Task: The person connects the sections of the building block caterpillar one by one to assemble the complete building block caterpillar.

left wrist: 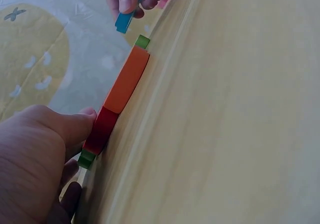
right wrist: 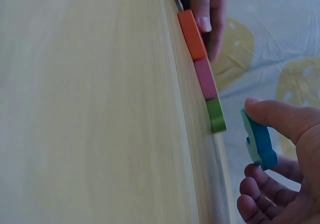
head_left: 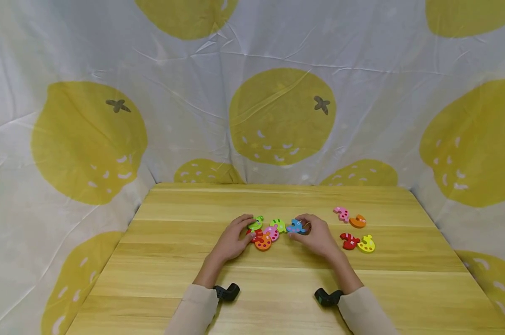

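My right hand pinches a blue jigsaw puzzle piece between thumb and fingers, tilted and just off the row's right end. In the right wrist view this blue piece stands apart from the green end piece. My left hand holds the left end of the joined row, thumb at the red piece and fingers around the green smiling head piece. From there the row runs through an orange piece and a pink piece to a green piece.
Right of my right hand lie loose pieces: pink, orange numbered 10, red and yellow. The wooden table meets a lemon-print cloth behind and at both sides.
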The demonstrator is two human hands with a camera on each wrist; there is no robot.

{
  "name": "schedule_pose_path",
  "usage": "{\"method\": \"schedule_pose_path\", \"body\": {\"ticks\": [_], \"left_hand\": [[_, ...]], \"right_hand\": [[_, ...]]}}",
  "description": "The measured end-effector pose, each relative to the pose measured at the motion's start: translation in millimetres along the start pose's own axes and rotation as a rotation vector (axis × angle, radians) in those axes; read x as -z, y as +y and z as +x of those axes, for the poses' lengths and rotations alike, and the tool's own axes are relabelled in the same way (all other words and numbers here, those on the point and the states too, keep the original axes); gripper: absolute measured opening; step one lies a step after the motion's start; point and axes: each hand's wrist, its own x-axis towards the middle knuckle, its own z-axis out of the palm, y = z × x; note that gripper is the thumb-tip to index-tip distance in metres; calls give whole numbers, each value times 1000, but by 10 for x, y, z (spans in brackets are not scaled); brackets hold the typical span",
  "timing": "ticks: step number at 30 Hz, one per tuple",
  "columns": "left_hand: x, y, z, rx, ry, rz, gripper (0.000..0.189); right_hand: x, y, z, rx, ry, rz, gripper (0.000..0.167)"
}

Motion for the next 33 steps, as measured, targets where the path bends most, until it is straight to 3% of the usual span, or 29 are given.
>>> {"method": "schedule_pose_path", "body": {"ticks": [13, 25, 33], "left_hand": [[-20, -24, 5, -3, 3, 6, 46], [-20, -26, -4, 1, 3, 15, 47], [-16, -20, -10, -2, -21, 41, 62]], "right_hand": [[-186, -102, 15, -35, -9, 1, 50], [-289, -85, 7, -66, 6, -62, 50], [-306, -88, -4, -51, 19, -82, 51]]}}
